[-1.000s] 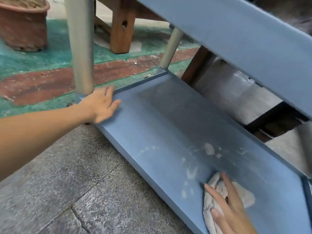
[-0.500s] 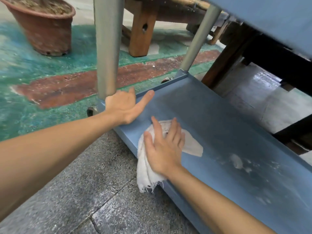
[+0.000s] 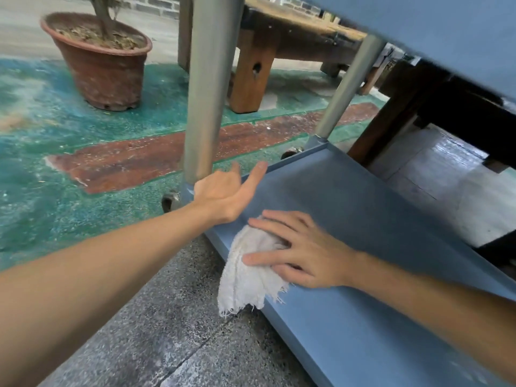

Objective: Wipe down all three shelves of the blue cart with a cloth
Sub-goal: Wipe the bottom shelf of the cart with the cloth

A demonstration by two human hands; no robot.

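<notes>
Two bare hands work at the near left corner of the blue cart's bottom shelf point(image 3: 363, 233). Farthest left, a terracotta pot point(image 3: 103, 68) with a thin trunk stands on the worn green-painted floor point(image 3: 55, 129), well apart from the cart. Next comes the grey corner post point(image 3: 202, 88) of the cart, with a small caster point(image 3: 168, 201) below it. The left hand point(image 3: 223, 195) rests against the foot of that post, fingers straight and thumb spread over the shelf's left edge, holding nothing. Just to its right, the right hand point(image 3: 301, 252) presses flat on a white frayed cloth point(image 3: 251, 272), fingers spread and extended. The cloth lies on the shelf's front edge, with its lower part hanging over onto the grey stone paving point(image 3: 139, 344). Behind the cart stands a wooden bench point(image 3: 259, 57). Above at right, the underside of the next blue shelf point(image 3: 432, 29) crosses the view.
</notes>
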